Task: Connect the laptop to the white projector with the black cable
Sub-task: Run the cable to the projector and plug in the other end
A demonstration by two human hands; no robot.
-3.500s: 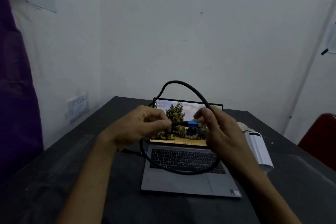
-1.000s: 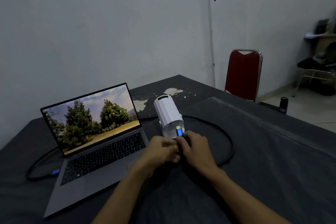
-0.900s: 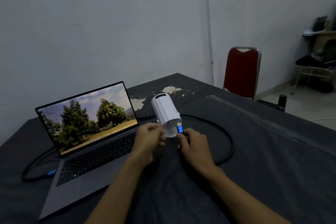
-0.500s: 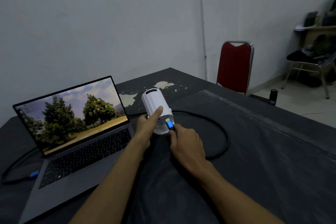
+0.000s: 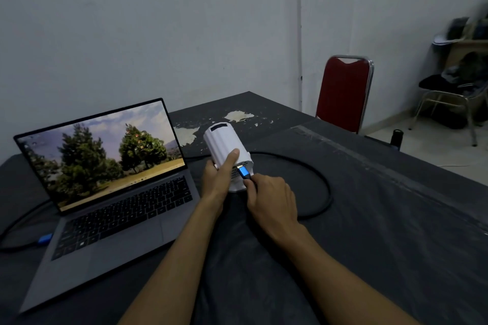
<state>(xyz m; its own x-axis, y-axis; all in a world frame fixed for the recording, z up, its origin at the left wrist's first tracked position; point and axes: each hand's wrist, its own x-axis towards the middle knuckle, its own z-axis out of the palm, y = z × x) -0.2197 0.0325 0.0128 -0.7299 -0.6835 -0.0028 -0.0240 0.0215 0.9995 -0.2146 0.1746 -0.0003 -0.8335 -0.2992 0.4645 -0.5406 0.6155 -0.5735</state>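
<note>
The blue plug (image 5: 243,172) of the black cable (image 5: 320,182) is pinched in the closed right hand (image 5: 272,199) at the rear of the white projector (image 5: 224,146), which is gripped by the left hand (image 5: 219,179). Beside it on the table (image 5: 369,219), the open laptop (image 5: 113,192) is seen, a second blue plug (image 5: 45,239) at its left edge.

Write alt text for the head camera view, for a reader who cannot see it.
A person's left hand steadies a white cylindrical projector lying on a dark table while the right hand holds the blue-tipped plug of a black cable at the projector's rear port. An open grey laptop sits to the left, another blue plug at its side.
</note>
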